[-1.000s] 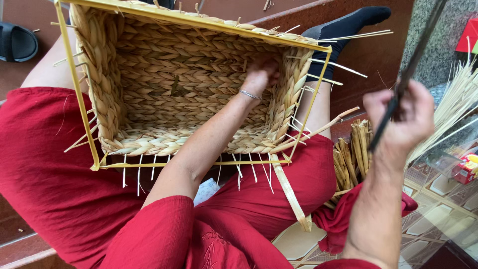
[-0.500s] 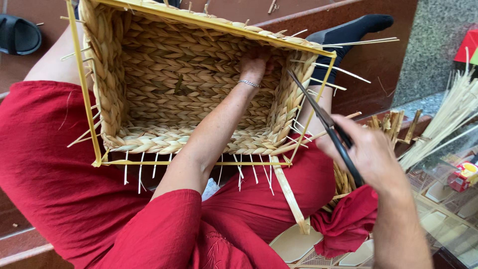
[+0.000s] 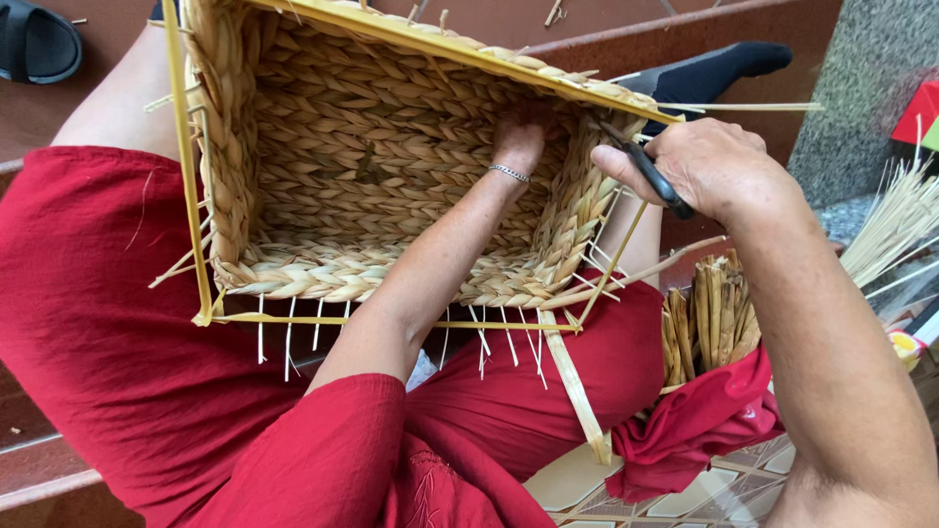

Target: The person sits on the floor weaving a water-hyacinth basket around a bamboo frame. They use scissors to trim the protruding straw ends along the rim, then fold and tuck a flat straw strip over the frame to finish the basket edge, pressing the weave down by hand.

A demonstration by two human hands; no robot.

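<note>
Gripping black scissors point(image 3: 648, 172), the right hand point(image 3: 706, 168) has moved up to the woven basket point(image 3: 372, 166) rim; left hand point(image 3: 518, 143) stays pressed inside, fingers hidden.

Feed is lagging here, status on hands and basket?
Left hand inside woven basket, pressing far wall. Right hand grips dark scissors at basket's right rim. Basket on lap, nothing blocking.

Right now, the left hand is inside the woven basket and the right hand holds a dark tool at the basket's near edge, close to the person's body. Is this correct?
Not quite. The left hand is inside the woven basket, and the right hand holds a dark tool, but at the basket's far right corner, away from the body, not the near edge. The head view shows this.
</note>
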